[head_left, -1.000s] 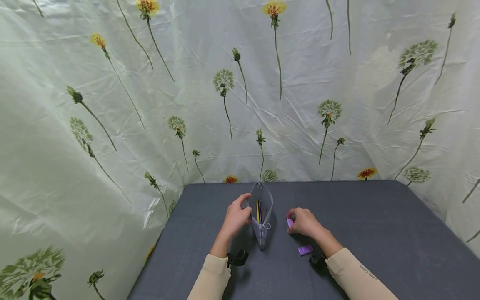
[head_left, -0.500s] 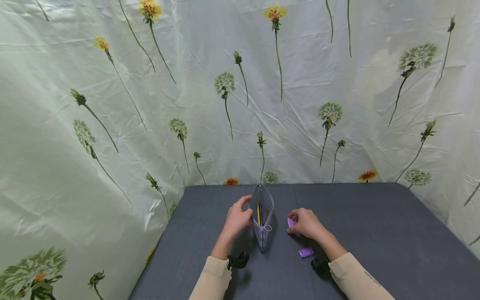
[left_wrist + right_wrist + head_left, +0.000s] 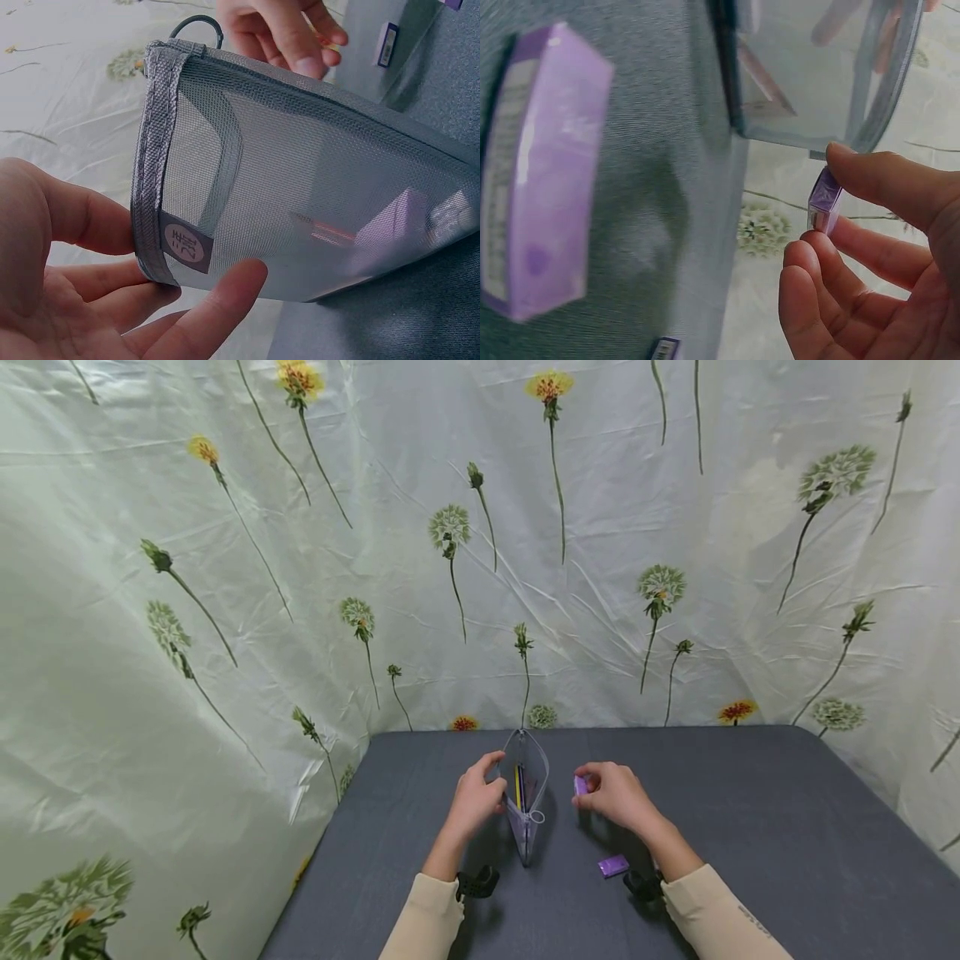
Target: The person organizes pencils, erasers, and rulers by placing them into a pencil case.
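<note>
A grey see-through mesh zip pouch (image 3: 523, 835) stands with its mouth spread apart near the middle of the table. My left hand (image 3: 474, 793) grips its left rim, fingers and thumb on either side of the edge in the left wrist view. Through the mesh show a purple box (image 3: 394, 225) and a thin reddish item (image 3: 331, 231); a yellow pencil (image 3: 517, 789) stands inside. Just right of the pouch, my right hand (image 3: 618, 797) pinches a small purple box (image 3: 825, 196) between thumb and fingertips, held above the table.
Another purple box (image 3: 613, 866) lies on the dark grey table (image 3: 750, 818), nearer me. In the right wrist view one purple box (image 3: 544, 172) looms close at left and a further one (image 3: 664, 349) shows at the bottom edge. A flowered curtain (image 3: 600, 527) hangs behind the table.
My right hand has lifted the pinched purple box up off the table, slightly away from me. My left hand and the pouch have stayed in place.
</note>
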Available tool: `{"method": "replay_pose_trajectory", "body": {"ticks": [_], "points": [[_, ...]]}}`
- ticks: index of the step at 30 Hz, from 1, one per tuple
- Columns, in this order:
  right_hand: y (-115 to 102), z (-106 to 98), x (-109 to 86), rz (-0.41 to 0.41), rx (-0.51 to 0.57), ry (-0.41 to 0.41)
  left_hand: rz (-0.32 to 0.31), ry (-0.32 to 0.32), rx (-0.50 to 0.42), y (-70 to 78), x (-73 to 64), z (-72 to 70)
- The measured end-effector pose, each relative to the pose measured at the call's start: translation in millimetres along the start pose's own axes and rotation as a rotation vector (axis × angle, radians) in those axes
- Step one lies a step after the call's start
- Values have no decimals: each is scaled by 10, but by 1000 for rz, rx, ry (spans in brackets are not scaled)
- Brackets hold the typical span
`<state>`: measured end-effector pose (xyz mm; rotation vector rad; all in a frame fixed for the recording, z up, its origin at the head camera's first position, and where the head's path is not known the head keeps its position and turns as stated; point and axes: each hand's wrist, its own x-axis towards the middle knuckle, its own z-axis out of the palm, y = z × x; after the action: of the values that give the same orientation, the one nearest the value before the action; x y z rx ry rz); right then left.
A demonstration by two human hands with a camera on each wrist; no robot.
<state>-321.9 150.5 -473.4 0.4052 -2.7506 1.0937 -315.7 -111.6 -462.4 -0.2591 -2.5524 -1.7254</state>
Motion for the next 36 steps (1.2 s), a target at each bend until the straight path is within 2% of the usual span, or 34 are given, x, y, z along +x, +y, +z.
{"method": "replay_pose_trajectory", "body": {"ticks": [10,21,27,36], "points": [[-173,-109,14,2,-8,12,-6,5,-6,-1,-1,2],[-524,-210,86,-34,-6,24,-1,9,7,11,10,20],[-707,-175,182,-76,-22,-21,1,20,22,14,18,15],[-875,-26,312,-54,-95,-107,6,6,10,12,23,8]]}}
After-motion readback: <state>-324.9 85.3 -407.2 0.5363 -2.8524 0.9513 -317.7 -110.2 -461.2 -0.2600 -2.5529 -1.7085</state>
